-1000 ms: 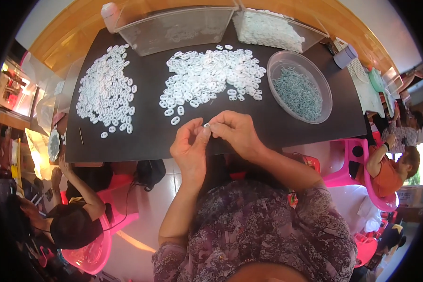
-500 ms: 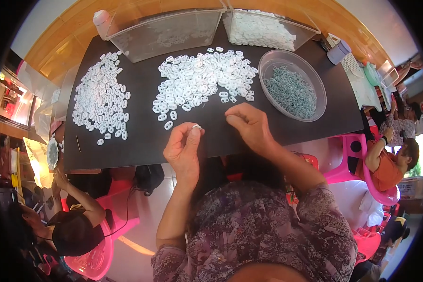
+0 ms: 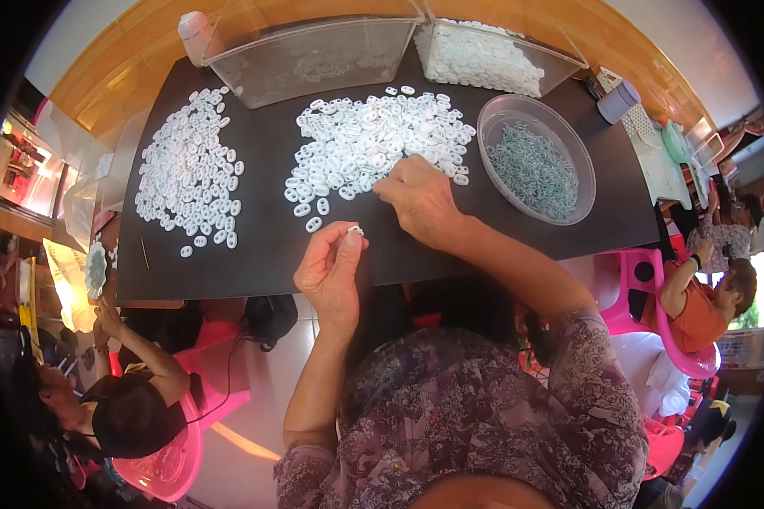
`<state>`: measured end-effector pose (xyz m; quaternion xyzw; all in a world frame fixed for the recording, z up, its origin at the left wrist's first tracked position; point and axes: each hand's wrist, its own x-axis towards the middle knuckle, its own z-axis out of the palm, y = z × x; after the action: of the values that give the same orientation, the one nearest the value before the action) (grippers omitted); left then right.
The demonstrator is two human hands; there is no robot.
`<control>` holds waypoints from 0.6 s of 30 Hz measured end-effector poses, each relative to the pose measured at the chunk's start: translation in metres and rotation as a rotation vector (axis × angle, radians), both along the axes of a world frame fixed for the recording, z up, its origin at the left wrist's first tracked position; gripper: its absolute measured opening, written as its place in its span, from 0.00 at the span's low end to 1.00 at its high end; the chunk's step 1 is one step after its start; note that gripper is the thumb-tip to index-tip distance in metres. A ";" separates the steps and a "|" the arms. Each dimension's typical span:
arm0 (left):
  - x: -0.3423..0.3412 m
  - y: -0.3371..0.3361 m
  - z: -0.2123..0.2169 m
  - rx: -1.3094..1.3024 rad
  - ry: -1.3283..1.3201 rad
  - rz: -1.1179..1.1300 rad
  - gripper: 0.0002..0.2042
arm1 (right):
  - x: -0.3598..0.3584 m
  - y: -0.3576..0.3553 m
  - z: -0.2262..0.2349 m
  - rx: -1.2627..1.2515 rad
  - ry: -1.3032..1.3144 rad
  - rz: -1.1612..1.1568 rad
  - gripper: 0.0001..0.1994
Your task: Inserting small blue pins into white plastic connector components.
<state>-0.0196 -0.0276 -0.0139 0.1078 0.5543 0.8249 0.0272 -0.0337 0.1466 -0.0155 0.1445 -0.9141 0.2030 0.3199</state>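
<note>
Right hand point(image 3: 420, 199) has moved toward eleven o'clock, reaching the white pile's point(image 3: 356, 140) near edge; curled, its hold I cannot tell. Left hand point(image 3: 329, 276), at its eight o'clock, alone pinches one small white piece point(image 3: 356, 230).

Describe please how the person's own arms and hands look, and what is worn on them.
The left hand and right hand are bare, and so are the forearms and wrists. The short sleeves are dusky purple with a pale floral pattern.
</note>
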 end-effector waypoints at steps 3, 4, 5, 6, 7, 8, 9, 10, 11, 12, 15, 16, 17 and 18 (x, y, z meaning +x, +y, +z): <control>0.000 0.001 -0.001 0.009 -0.012 0.029 0.05 | -0.002 0.001 -0.001 0.053 -0.006 0.005 0.07; -0.001 0.002 -0.003 0.009 -0.014 0.031 0.05 | -0.003 0.001 -0.001 0.069 -0.017 0.005 0.06; -0.001 0.003 -0.004 0.016 -0.007 0.035 0.05 | -0.003 0.001 -0.001 0.070 -0.019 0.007 0.06; -0.001 0.004 -0.005 0.022 0.002 0.037 0.05 | -0.005 0.002 -0.001 0.089 -0.035 0.014 0.06; -0.002 0.004 -0.005 0.022 0.000 0.036 0.05 | -0.006 0.003 0.000 0.107 -0.051 0.021 0.06; -0.002 0.004 -0.005 0.025 0.001 0.031 0.05 | -0.007 0.004 0.001 0.107 -0.053 0.019 0.06; -0.002 0.003 -0.005 0.027 0.005 0.031 0.05 | -0.009 0.003 0.004 0.137 -0.060 0.038 0.06; -0.002 0.002 -0.005 0.026 0.006 0.034 0.05 | -0.010 0.002 0.006 0.168 -0.067 0.056 0.06; -0.002 0.002 -0.006 0.024 0.009 0.036 0.05 | -0.011 0.000 0.007 0.166 -0.065 0.058 0.06; -0.002 0.002 -0.006 0.021 0.012 0.038 0.05 | -0.012 -0.002 0.008 0.223 -0.046 0.049 0.07; -0.002 0.004 -0.007 0.023 0.010 0.030 0.05 | -0.008 -0.003 0.011 0.334 -0.032 0.043 0.07; -0.002 0.003 -0.007 0.021 0.010 0.031 0.05 | -0.005 -0.003 0.012 0.390 -0.039 0.046 0.07; -0.002 0.002 -0.007 0.014 0.002 0.010 0.05 | -0.001 -0.002 0.012 0.387 -0.039 0.047 0.07; -0.001 0.001 -0.007 0.008 -0.009 -0.012 0.05 | 0.004 -0.001 0.012 0.273 -0.047 0.074 0.08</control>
<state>-0.0206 -0.0262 -0.0205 0.1076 0.5504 0.8273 0.0342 -0.0300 0.1458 -0.0032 0.2155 -0.9345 0.0919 0.2679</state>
